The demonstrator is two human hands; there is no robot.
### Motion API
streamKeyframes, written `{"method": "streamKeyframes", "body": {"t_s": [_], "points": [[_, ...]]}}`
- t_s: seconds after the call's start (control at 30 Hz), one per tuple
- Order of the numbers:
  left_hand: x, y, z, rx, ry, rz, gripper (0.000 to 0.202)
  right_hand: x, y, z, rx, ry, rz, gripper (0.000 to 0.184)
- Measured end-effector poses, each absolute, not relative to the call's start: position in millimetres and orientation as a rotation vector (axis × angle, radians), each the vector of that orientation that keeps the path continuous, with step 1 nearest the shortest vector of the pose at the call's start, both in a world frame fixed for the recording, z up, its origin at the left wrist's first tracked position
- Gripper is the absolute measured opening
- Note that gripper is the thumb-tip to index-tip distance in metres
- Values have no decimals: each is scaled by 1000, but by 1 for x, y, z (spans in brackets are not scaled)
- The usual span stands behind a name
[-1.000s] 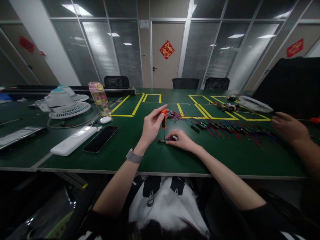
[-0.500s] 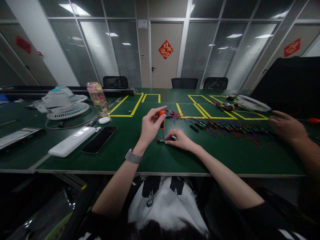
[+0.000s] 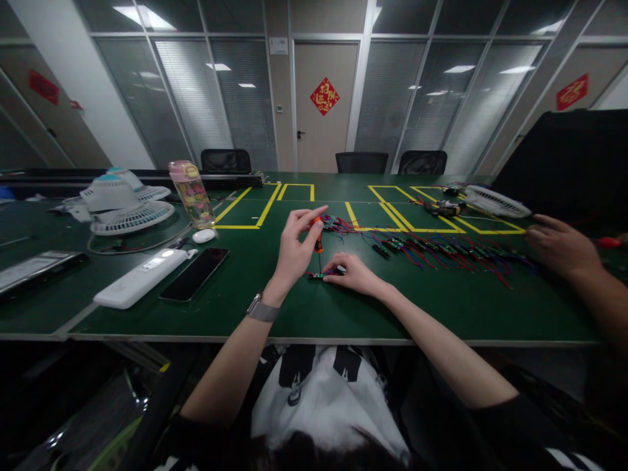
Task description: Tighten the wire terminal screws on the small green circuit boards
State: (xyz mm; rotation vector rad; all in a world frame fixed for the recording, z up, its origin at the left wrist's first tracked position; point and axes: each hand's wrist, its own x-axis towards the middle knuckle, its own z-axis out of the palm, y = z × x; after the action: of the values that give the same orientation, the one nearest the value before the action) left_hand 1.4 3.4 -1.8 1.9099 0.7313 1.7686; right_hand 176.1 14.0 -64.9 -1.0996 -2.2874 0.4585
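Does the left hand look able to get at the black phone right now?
Probably yes, though the left hand is holding the screwdriver and would likely need to free its fingers first. The phone lies to its left, with nothing visible on top of it or between them.

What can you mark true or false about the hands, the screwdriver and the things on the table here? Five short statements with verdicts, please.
1. The left hand holds the screwdriver. True.
2. The right hand holds the phone. False: the right hand has its fingers on the small circuit board.
3. The phone lies between the long white device and the left hand. True.
4. The bottle lies on its side. False: the bottle stands on the table.
5. Another person's hand shows toward the right of the picture. True.
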Motion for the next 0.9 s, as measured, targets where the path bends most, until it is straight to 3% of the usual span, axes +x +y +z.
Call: {"method": "streamKeyframes", "body": {"t_s": [0.13, 0.33, 0.53, 0.9], "points": [[2, 6, -4, 1826, 579, 1675, 34, 176, 14, -66, -1098, -2283, 453, 11], [1, 6, -4, 1935, 801, 1857, 26, 175, 14, -66, -1107, -2273, 456, 11], [2, 5, -2, 1818, 582, 1671, 32, 176, 14, -64, -1094, -2283, 447, 11], [2, 4, -1, 1859, 673, 1724, 30, 176, 13, -63, -1111, -2287, 466, 12]]}}
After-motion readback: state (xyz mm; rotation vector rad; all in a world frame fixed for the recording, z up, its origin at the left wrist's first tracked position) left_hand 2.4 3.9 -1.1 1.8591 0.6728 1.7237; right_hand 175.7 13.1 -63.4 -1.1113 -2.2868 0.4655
